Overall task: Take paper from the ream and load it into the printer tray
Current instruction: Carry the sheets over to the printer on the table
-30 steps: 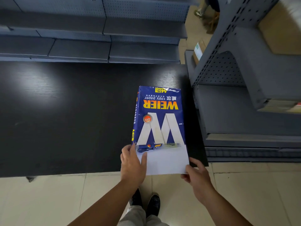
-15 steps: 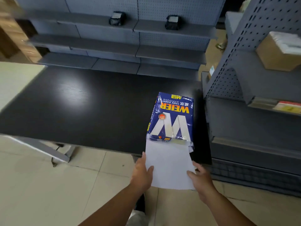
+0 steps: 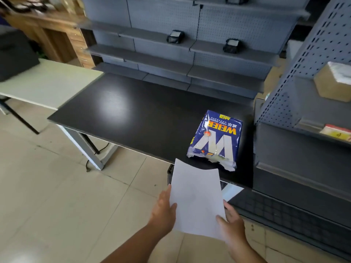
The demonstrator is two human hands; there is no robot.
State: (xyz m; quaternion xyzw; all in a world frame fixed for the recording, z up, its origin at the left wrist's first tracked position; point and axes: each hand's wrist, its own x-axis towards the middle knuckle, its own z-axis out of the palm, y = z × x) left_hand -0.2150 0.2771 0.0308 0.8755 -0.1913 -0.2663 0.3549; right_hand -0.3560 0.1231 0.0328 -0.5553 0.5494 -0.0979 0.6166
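Observation:
The blue ream [image 3: 216,138], its near end torn open, lies on the right part of the black table [image 3: 136,118]. White paper [image 3: 196,198] is fully out of the wrapper and hangs in the air in front of the table's edge. My left hand [image 3: 163,211] grips its left edge, and my right hand [image 3: 232,223] holds its lower right corner. A dark box-like machine [image 3: 16,56], possibly the printer, sits blurred at the far left on a white table [image 3: 47,86]; no tray shows.
Grey pegboard shelving [image 3: 190,52] runs behind the black table, and another shelf unit [image 3: 303,103] with a cardboard box [image 3: 334,82] stands close on the right. A wooden cabinet [image 3: 57,35] is at the back left. Tiled floor [image 3: 57,196] spreads to the left.
The paper has slid completely out of the ream and moved back toward me, both hands on it. The view has swung left, bringing the white table and dark machine into sight.

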